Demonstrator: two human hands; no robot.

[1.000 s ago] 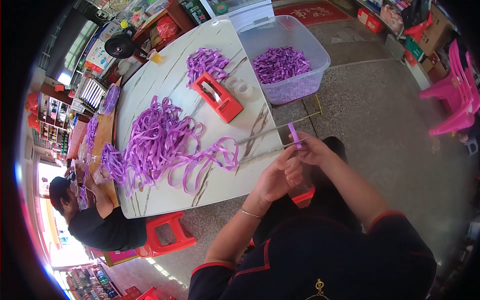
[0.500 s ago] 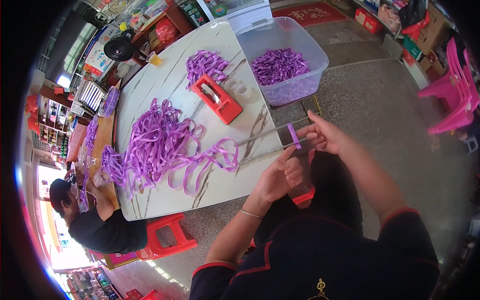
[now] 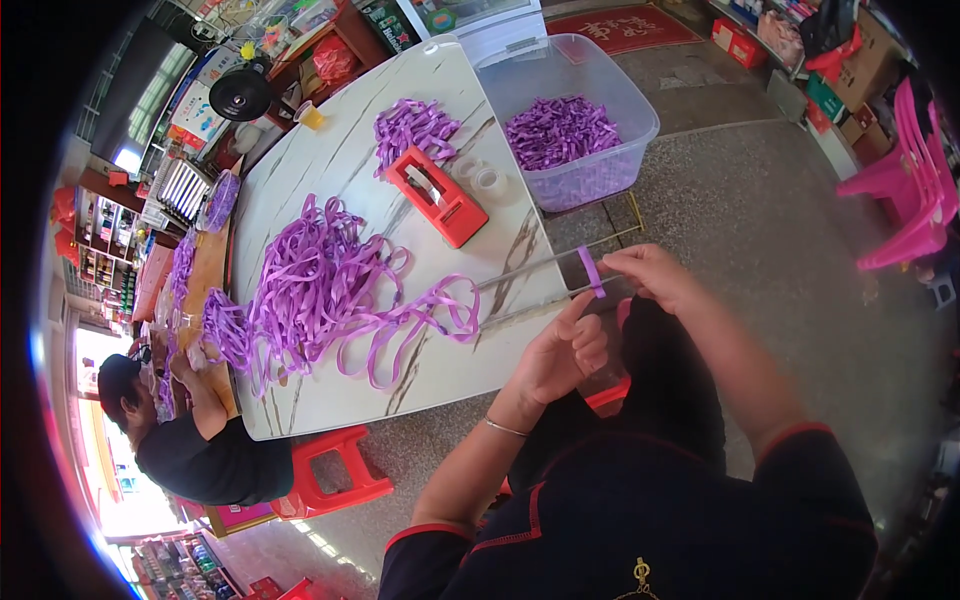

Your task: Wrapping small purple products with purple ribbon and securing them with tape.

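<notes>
Two thin metal rods (image 3: 530, 270) stick out past the table's right edge, with a short purple ribbon band (image 3: 591, 272) wrapped across them. My left hand (image 3: 565, 355) is below the band, its lower fingers curled and its fingertip pressed at the band's lower end. Beyond the rods' tips, my right hand (image 3: 650, 278) has its fingers drawn together, the fingertips close beside the band; what they pinch is too small to make out. On the table, loose purple lanyards (image 3: 440, 310) lie by the rods, joining a large tangled lanyard pile (image 3: 315, 280).
A red tape dispenser (image 3: 438, 197) stands on the marble-patterned table (image 3: 480, 370) near clear tape rolls (image 3: 490, 181) and a smaller purple pile (image 3: 415, 132). Beyond the right edge, a clear plastic bin (image 3: 590, 185) holds many purple pieces. A co-worker (image 3: 200, 440) sits at the left.
My right hand has lowered its raised thumb and brought its fingertips together near the band. The left hand stays almost where it was.
</notes>
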